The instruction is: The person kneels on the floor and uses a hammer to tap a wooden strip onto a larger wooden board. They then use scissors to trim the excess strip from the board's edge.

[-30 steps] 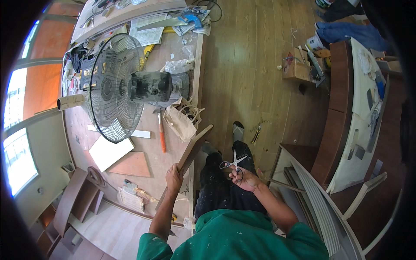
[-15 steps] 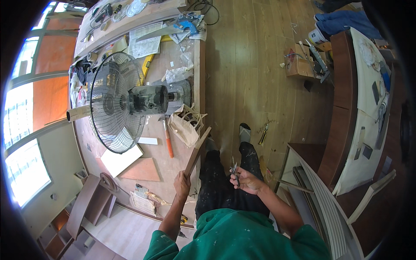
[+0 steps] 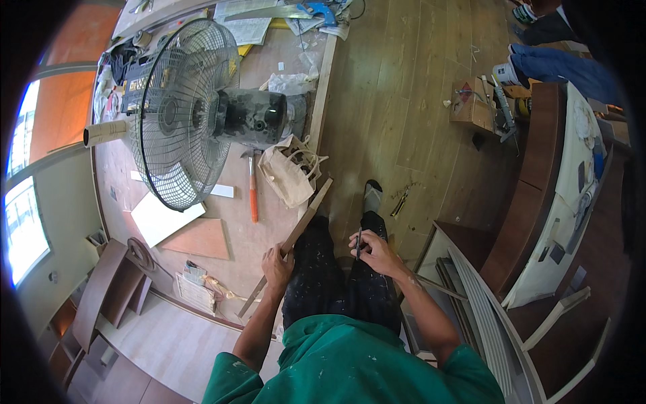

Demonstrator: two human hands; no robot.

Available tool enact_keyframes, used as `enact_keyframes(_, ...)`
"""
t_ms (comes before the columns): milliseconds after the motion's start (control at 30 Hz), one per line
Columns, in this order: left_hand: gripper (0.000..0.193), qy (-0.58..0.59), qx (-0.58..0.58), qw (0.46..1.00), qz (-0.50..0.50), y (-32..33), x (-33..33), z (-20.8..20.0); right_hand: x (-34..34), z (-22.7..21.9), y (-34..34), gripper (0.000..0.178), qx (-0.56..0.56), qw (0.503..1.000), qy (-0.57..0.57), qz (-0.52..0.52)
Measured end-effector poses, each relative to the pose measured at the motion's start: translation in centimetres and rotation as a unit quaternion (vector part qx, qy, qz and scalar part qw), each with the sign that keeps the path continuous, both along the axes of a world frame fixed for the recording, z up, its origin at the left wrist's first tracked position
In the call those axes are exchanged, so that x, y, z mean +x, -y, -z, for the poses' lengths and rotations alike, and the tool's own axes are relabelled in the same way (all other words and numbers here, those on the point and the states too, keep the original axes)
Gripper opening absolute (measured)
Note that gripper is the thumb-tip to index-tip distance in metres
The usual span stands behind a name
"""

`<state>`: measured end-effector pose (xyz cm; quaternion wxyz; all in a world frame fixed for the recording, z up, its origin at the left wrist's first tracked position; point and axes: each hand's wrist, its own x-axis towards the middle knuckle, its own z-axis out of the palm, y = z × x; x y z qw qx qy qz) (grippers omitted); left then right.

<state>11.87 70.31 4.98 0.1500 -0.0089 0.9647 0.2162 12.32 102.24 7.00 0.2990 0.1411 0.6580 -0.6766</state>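
My left hand [image 3: 276,268] is wrapped round a long, narrow wooden strip [image 3: 307,217]. The strip slants from the bench side, near my left forearm, up toward my feet. Over my right thigh, my right hand [image 3: 378,254] grips a slim dark hand tool [image 3: 358,241] between thumb and fingers; its exact kind is hard to make out. Just beyond the strip, a beige cloth bag [image 3: 286,174] lies at the bench edge. A hammer [image 3: 253,192] with an orange handle rests left of the bag.
A large dusty fan [image 3: 182,114] lies on the workbench [image 3: 269,232] at my left. White and reddish panels [image 3: 198,239] lie below it. To my right are a brown cabinet [image 3: 531,195] and a cardboard box [image 3: 471,108] with tools. Another person's legs [image 3: 562,64] show at the far right.
My left hand has shifted along the strip, whose lower end now shows below it. My right hand has turned, so its tool appears narrower. The whole view has shifted.
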Motion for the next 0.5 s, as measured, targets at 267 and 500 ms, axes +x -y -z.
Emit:
enact_keyframes(267, 0.035, -0.02, 0.079, 0.997, 0.013, -6.4, -7.4, 0.1, -1.5, 1.1, 0.8, 0.053, 0.092, 0.992, -0.005, -0.087)
enact_keyframes(500, 0.042, -0.029, 0.095, 0.993, 0.056, -7.6, -6.1, 1.6, -4.5, 1.8, 0.3, 0.058, 0.108, 0.985, -0.075, -0.108)
